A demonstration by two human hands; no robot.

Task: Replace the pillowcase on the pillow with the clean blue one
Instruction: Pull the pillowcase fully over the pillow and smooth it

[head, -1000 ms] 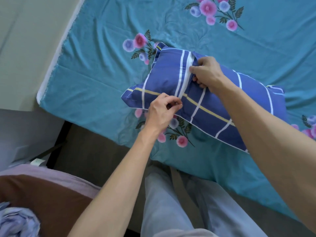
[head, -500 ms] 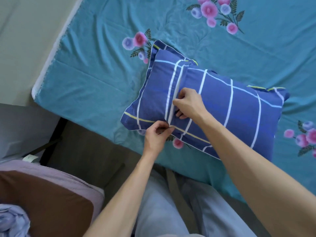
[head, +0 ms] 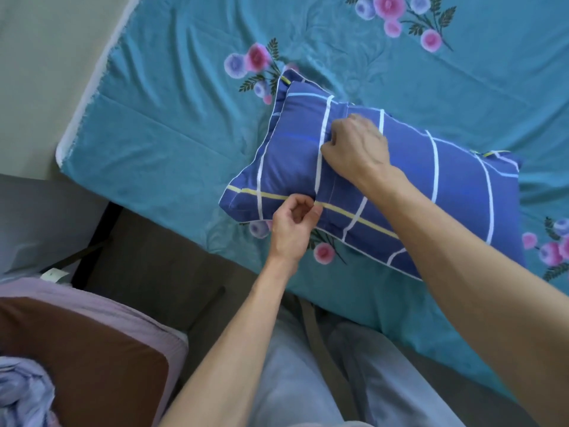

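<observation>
A plump pillow in a blue cotton pillowcase crossed by white and yellow stripes [head: 400, 186] lies on the teal floral bedsheet [head: 184, 124], near the sheet's front edge. The left hand [head: 292, 229] pinches the case's near hem on the yellow stripe, thumb and fingers closed on the fabric. The right hand [head: 357, 149] rests on top of the pillow, its fingers curled into the overlapping flap at the white stripe. A brown and lilac cushion [head: 92, 352] sits off the sheet's lower left corner.

Blue pillowcase [head: 455, 192] (white and yellow stripes); teal sheet [head: 184, 124] with pink flowers.
</observation>
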